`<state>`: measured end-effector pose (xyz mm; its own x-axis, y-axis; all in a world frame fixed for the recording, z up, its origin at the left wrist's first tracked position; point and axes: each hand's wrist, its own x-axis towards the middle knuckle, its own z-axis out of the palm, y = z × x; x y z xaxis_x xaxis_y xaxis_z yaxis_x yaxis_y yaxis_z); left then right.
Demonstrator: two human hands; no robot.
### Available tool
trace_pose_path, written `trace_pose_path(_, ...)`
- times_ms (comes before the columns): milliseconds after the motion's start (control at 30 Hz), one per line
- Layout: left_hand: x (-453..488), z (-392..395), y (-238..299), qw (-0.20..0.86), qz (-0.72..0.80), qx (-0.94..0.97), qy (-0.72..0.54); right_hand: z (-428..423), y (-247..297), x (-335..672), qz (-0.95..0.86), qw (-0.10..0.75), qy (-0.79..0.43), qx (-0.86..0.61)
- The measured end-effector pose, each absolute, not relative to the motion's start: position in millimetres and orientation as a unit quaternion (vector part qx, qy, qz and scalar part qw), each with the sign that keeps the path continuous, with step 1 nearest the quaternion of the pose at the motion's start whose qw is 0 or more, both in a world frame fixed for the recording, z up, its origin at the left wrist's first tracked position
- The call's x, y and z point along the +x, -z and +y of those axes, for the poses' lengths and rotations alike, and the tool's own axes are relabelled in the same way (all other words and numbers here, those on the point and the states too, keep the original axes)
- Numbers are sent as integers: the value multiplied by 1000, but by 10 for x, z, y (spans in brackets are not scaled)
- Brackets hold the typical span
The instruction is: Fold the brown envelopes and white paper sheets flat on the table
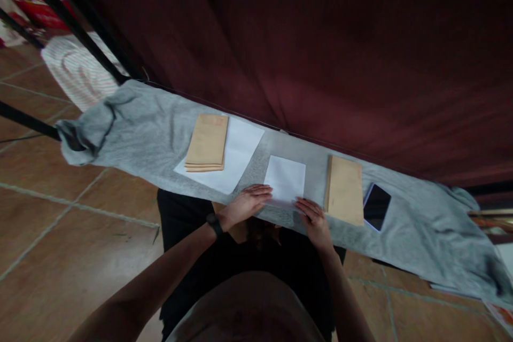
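Grey cloth (pixel 156 123), rumpled toward both ends, covers a long, narrow surface that runs across the scene above a brown tiled floor (pixel 48 224). Nearest are the person's dark trousers (pixel 180 214), with the knees reaching under the near edge of the cloth. Two bare forearms come forward over them, and a dark wristband (pixel 214 224) circles the left wrist.

Both hands are at the near edge of the surface, apart from each other, with a small white paper (pixel 285 177) between them. The left hand (pixel 247 200) lays its outstretched fingers over the paper's near left corner; the right hand (pixel 316 223) has its fingers, slightly bent, at the near right corner. Whether the thumbs pinch the paper from below cannot be told. The paper lies flat on the cloth and reaches away from the fingers toward the far edge.

To its right lies a pile of brown envelopes (pixel 345 189), layers showing along its left side, and just beyond that a dark-screened phone (pixel 377 207) with a pale rim. To the left, a larger white sheet (pixel 244 149) lies askew, partly under a stepped stack of tan envelopes (pixel 207 140).

Behind the surface hangs a dark red curtain (pixel 320 64). At the far left are black bars (pixel 72 16), a striped cloth (pixel 84 72) and a blurred red object (pixel 40 8).
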<state>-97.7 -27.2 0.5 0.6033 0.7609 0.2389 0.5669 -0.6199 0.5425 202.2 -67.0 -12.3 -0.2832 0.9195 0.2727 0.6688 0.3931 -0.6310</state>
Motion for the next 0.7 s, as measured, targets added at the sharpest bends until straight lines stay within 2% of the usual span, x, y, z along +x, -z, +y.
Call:
trace_pose_path(167, -935, -209, -28, 273, 435, 804, -298, -591, 30, 1929, -742, 307, -214, -556)
trace_pose_path(400, -745, -12, -84, 292, 561, 695, -343, -399, 48, 1818, -662, 287, -178, -669)
trace_pose_path(567, -649, 84, -109, 236, 614, 687, -308, -228, -24, 1728, -632, 233, -159, -722)
trace_pose_path(700, -582, 191, -178, 204, 669, 682, -215, -95, -128, 1675, -618, 138, -145, -760)
